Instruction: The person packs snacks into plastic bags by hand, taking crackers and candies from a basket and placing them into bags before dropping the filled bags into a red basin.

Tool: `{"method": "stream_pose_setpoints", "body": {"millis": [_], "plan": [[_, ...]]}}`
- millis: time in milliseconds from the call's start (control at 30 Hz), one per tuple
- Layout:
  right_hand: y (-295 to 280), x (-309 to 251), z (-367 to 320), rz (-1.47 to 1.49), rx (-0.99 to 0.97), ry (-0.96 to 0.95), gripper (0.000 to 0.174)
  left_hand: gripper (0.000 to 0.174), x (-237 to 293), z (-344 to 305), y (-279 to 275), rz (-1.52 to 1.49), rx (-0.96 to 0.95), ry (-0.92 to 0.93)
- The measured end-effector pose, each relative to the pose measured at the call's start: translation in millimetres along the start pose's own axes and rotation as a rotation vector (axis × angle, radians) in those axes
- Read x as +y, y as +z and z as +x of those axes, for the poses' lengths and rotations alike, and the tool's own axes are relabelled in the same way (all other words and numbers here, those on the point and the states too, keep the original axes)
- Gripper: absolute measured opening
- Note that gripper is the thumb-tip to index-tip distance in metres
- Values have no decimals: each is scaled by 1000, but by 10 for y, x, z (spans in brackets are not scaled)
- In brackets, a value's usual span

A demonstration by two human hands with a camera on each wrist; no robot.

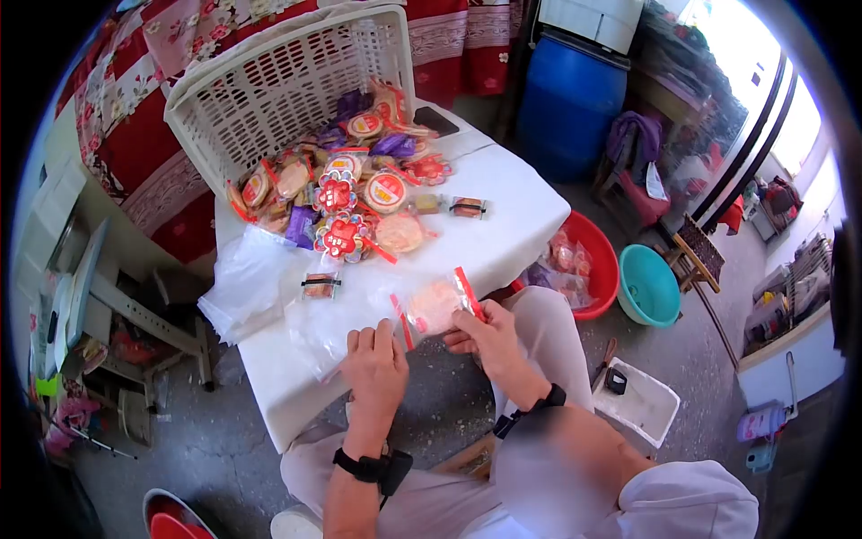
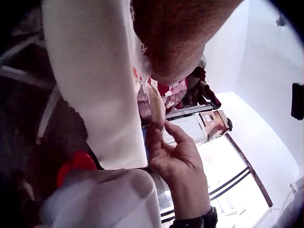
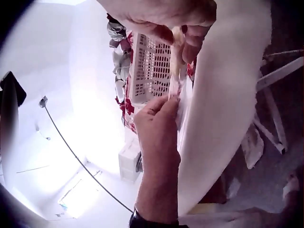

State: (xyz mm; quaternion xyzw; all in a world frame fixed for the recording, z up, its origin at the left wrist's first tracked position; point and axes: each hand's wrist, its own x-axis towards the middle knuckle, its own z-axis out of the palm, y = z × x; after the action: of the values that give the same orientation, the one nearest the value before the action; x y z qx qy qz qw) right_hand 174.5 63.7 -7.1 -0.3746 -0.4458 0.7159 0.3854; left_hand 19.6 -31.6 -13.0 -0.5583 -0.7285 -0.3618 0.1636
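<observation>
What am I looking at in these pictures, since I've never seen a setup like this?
There is no machine here, just a person working with two bare hands. The wide picture comes from a camera on the head, looking down; the other two come from cameras on the left and right wrists. The left hand and right hand hold a clear, red-edged packet between them, with something pale inside. On the white-covered table lie a heap of mixed packets and some clear plastic, with a tipped white basket behind.

Both hands [image 1: 374,364] raised close together, fingers curled.
</observation>
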Motion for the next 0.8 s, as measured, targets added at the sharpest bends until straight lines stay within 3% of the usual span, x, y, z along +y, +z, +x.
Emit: {"method": "stream_pose_setpoints", "body": {"millis": [267,433,600,667,733,800], "plan": [[447,317,-156,133,-97,-31,24,21,6,-44,35,-18,61,90],[431,279,-177,77,-32,-47,22,23,-95,-7,-47,-42,76,53],[501,306,-20,-336,-239,64,32,22,-26,-40,-36,-24,11,65],[483,345,33,-414,-221,81,31,22,-26,-35,-64,-62,43,66],[411,367,114,-590,-162,-465,30,22,-62,-40,-85,-59,45,62],[339,166,57,-669,-140,-411,28,23,-69,-48,-86,-64,46,52]]}}
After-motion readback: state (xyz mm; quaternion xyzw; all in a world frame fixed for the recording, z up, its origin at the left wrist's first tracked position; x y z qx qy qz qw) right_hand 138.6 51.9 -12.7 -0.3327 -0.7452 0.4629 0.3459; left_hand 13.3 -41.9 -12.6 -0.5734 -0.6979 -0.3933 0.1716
